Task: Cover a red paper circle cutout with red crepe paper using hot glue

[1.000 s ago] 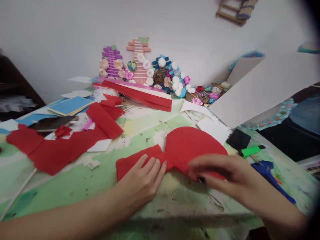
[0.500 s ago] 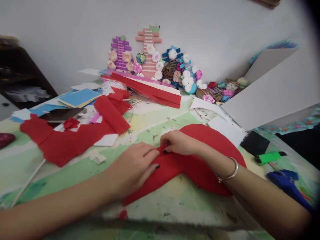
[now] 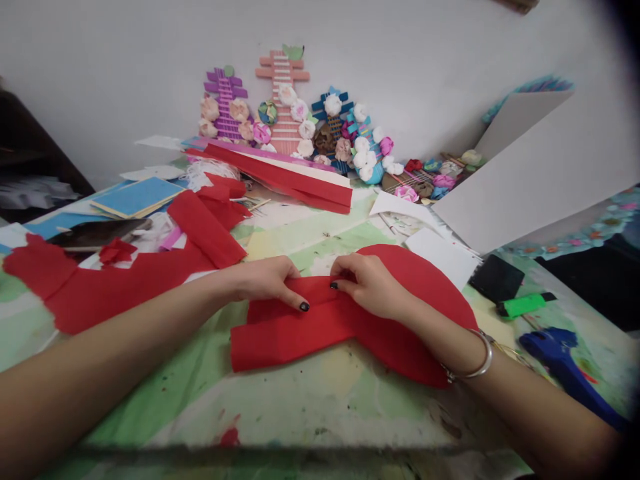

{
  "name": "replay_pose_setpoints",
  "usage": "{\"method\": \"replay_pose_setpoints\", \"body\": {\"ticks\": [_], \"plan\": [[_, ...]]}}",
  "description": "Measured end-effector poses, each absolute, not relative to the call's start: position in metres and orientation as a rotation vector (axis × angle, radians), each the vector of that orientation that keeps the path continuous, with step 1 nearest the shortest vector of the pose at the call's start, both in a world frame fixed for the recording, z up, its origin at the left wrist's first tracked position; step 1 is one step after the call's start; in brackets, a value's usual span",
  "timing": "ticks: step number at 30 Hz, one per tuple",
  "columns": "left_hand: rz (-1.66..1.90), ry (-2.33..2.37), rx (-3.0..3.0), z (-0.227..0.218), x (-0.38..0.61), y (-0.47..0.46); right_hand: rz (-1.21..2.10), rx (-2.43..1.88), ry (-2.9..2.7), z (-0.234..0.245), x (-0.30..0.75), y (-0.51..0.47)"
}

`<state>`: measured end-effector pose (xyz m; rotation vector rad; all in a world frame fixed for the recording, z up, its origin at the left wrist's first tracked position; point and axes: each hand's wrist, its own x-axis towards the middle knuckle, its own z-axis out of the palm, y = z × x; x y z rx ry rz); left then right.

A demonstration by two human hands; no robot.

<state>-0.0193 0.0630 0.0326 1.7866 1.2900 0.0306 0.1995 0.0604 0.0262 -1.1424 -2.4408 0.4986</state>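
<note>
Flat red papery piece (image 3: 345,327), round body (image 3: 425,280) with straight neck (image 3: 290,337), on paint-stained surface (image 3: 320,413), beneath both hands. Right hand (image 3: 370,287): narrow grip, pinching neck's upper edge. Left hand (image 3: 270,280): thumb on neck, finger closure untellable. Risk: uneven pull creasing or tearing neck near round body. Hidden: left fingertips; round body partly, beneath right forearm (image 3: 433,330). Blue plastic tool (image 3: 565,367) at right blurred.

A craft room, as shown by its paint-stained table (image 3: 190,393).
Red material (image 3: 295,340), blue cards (image 3: 137,197), white paper (image 3: 440,255) and a green marker (image 3: 523,305) are spread over it. Against the plain wall (image 3: 125,60), colourful models (image 3: 281,77) strung with thread and trimmed with flowers (image 3: 306,129) are lined up. Whether it is set within a home cannot be told.
</note>
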Motion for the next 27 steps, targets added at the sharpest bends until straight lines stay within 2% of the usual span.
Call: {"method": "replay_pose_setpoints", "body": {"ticks": [14,21,27], "plan": [[-0.006,1.274,1.684,0.033,-0.023,0.058,0.619,-1.057,-2.461,0.022,0.202,0.057],[0.038,1.326,1.902,0.033,-0.026,0.050,0.514,-1.155,-2.557,0.024,0.202,0.059],[-0.022,1.347,1.821,0.034,-0.029,0.050,0.479,-1.099,-2.529,0.020,0.204,0.059]]}}
